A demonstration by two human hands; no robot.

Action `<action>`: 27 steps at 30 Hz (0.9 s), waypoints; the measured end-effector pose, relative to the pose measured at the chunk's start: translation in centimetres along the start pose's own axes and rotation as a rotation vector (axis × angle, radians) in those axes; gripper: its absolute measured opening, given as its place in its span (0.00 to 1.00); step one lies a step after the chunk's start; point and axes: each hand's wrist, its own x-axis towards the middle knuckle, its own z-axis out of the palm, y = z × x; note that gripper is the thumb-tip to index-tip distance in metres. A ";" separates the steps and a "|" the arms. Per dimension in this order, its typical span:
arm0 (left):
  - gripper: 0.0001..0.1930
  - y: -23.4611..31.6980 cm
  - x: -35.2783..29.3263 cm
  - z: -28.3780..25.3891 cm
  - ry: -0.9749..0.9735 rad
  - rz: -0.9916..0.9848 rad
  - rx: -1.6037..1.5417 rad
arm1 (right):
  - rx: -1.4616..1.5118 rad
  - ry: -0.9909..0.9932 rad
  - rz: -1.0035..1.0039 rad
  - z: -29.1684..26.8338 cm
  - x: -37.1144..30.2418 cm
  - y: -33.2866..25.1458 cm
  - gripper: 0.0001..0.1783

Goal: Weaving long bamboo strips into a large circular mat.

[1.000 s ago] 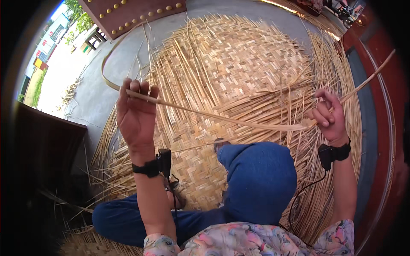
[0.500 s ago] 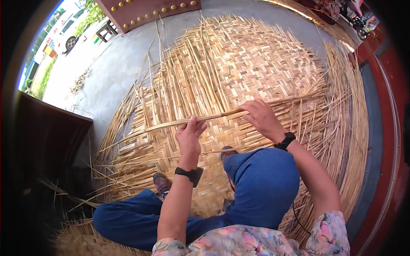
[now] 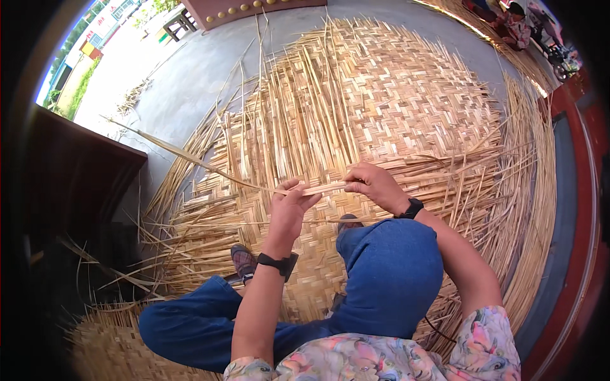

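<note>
Tan strip (image 3: 327, 188) in both hands (image 3: 290, 211), above a woven mat (image 3: 419, 114).

You worked in an open-sided weaving place: a part-woven mat (image 3: 419, 101) and loose strips (image 3: 524, 178) covered grey floor (image 3: 203, 79), with sunlit grass (image 3: 82, 93) beyond.

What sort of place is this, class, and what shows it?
Perhaps a porch or entrance used for weaving: an unfinished mat on the grey floor, a reddish studded panel, and sunlit ground outside.
</note>
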 end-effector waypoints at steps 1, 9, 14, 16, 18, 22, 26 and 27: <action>0.15 -0.3 0.0 -0.2 0.002 -0.005 -0.001 | 0.001 -0.002 0.004 -0.1 0.0 -0.1 0.12; 0.11 1.1 0.9 -1.2 -0.255 0.086 0.118 | -0.309 -0.019 -0.255 -3.6 0.8 -1.8 0.10; 0.12 -1.0 2.1 0.6 0.131 0.162 -0.210 | -0.332 -0.200 -0.399 -2.8 0.8 -4.0 0.08; 0.12 -1.2 3.7 0.1 0.010 0.150 -0.322 | -0.264 -0.289 -0.311 -1.9 0.7 -3.1 0.08; 0.16 -0.6 6.5 -1.9 -0.336 0.141 -0.315 | -0.185 -0.378 -0.237 -0.4 0.9 -1.9 0.08; 0.26 1.2 8.7 3.3 -0.853 0.374 1.051 | -0.184 -0.642 0.066 1.2 0.3 6.6 0.10; 0.25 -2.1 18.4 -1.6 -0.283 0.202 0.684 | 0.445 0.230 0.600 2.3 6.4 14.5 0.06; 0.25 -3.1 20.4 -1.5 -0.297 0.178 0.679 | 0.432 0.431 0.588 2.2 7.8 16.9 0.05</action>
